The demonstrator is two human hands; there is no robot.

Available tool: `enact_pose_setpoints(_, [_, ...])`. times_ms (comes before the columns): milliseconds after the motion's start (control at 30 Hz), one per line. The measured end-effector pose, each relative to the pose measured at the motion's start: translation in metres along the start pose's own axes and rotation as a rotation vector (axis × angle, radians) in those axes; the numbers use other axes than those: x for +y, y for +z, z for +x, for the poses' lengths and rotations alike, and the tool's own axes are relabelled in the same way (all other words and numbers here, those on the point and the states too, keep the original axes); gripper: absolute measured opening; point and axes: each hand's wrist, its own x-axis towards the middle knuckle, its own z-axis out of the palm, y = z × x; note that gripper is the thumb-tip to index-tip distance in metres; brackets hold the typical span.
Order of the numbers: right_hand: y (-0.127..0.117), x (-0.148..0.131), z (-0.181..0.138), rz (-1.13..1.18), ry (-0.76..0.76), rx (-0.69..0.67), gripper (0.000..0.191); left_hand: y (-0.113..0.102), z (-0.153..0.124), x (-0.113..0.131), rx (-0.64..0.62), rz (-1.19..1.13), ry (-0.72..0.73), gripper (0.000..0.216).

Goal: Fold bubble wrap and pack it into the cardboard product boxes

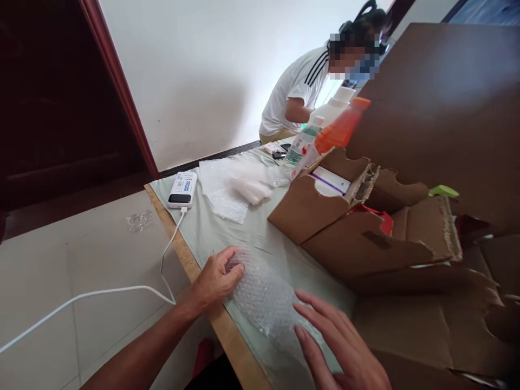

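A length of clear bubble wrap [264,298] lies on the green-grey cloth of the table in front of me. My left hand [221,273] grips its far left end, thumb on top and fingers curled around the edge. Over the near right end is my right hand [335,338], fingers apart and slightly bent; whether its fingertips touch the plastic I cannot tell. Whether anything is wrapped inside cannot be made out. More bubble wrap [227,189] is spread farther back on the table.
Cardboard boxes [325,211] with cut-out sides line the table's right. Behind them stand an orange bottle [339,130] and clear bottles [303,146]. A white power bank [182,189] with a white cable [117,290] rests at the left edge. Another person [298,92] bends forward at the back.
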Motion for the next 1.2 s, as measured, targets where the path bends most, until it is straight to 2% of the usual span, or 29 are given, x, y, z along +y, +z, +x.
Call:
enact_pose_setpoints(100, [0.018, -0.004, 0.069, -0.027, -0.081, 0.022, 0.024, 0.006, -0.001, -0.008, 0.135, 0.002, 0.007, 0.052])
enact_pose_setpoints(167, [0.035, -0.001, 0.110, -0.072, -0.114, -0.005, 0.024, 0.008, -0.002, -0.010, 0.146, 0.018, 0.014, 0.058])
enact_pose_setpoints(267, [0.064, 0.005, 0.159, -0.271, -0.038, -0.223, 0.029, 0.009, -0.003, -0.011, 0.134, 0.000, 0.026, 0.055])
enact_pose_setpoints(367, [0.092, 0.010, 0.193, -0.491, 0.070, -0.411, 0.032, 0.008, -0.002, -0.015, 0.113, -0.005, 0.035, 0.048])
enact_pose_setpoints(500, [0.119, 0.016, 0.226, -0.594, 0.150, -0.417, 0.031, 0.009, 0.000, -0.019, 0.103, -0.023, 0.062, 0.042])
enact_pose_setpoints(633, [0.130, 0.022, 0.246, -0.632, 0.182, -0.422, 0.033, 0.009, 0.000, -0.019, 0.104, -0.037, 0.068, 0.039])
enact_pose_setpoints(733, [0.123, 0.019, 0.247, -0.630, 0.190, -0.397, 0.032, 0.008, 0.000, -0.018, 0.111, -0.052, 0.063, 0.037])
enact_pose_setpoints(833, [0.102, 0.010, 0.237, -0.613, 0.223, -0.318, 0.029, 0.008, 0.000, -0.018, 0.108, -0.072, 0.062, 0.038])
enact_pose_setpoints(900, [0.084, 0.005, 0.227, -0.445, 0.270, -0.206, 0.024, 0.008, -0.001, -0.018, 0.111, -0.072, 0.058, 0.039])
enact_pose_setpoints(1000, [0.059, 0.003, 0.209, 0.113, 0.389, -0.047, 0.019, 0.008, -0.001, -0.019, 0.134, -0.068, 0.057, 0.037])
enact_pose_setpoints(1100, [0.042, 0.001, 0.185, 0.665, 0.528, 0.018, 0.027, 0.009, -0.001, -0.019, 0.164, -0.064, 0.045, 0.035])
enact_pose_setpoints(1200, [0.034, -0.003, 0.150, 1.064, 0.644, 0.038, 0.033, 0.009, -0.001, -0.017, 0.177, -0.048, 0.030, 0.033])
